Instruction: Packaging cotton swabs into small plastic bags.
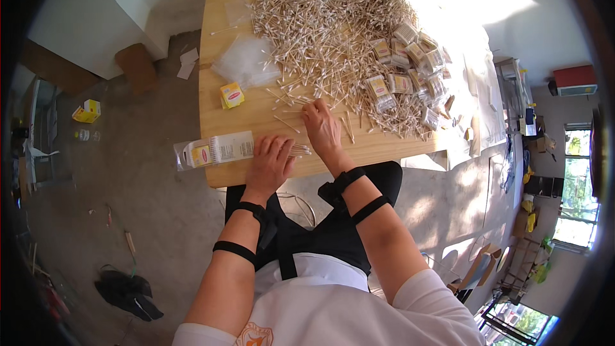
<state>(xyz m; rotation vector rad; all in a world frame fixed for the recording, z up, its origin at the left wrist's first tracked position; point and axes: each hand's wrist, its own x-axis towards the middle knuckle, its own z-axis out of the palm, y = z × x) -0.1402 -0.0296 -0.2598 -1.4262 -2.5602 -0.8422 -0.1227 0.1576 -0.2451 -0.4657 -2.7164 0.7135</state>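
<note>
My left hand (272, 161) is closed over a small bundle of cotton swabs (300, 150) near the table's front edge; their tips stick out on its right. Against its left side lies a clear plastic bag (221, 148) with a yellow-and-red label and a row of white swabs showing. My right hand (322, 129) is just to the right and farther in, its fingers pinched at the near fringe of loose swabs. A cotton swab (291, 111) runs up to those fingertips, which partly hide what they grip. Beyond is a big pile of cotton swabs (327, 19).
Filled swab packs (419, 61) are heaped at the pile's right. Flat clear bags (246, 61) and a small yellow box (232, 95) lie at the left of the wooden table (221, 125). Another yellow box (87, 111) and a black bag (128, 293) are on the floor.
</note>
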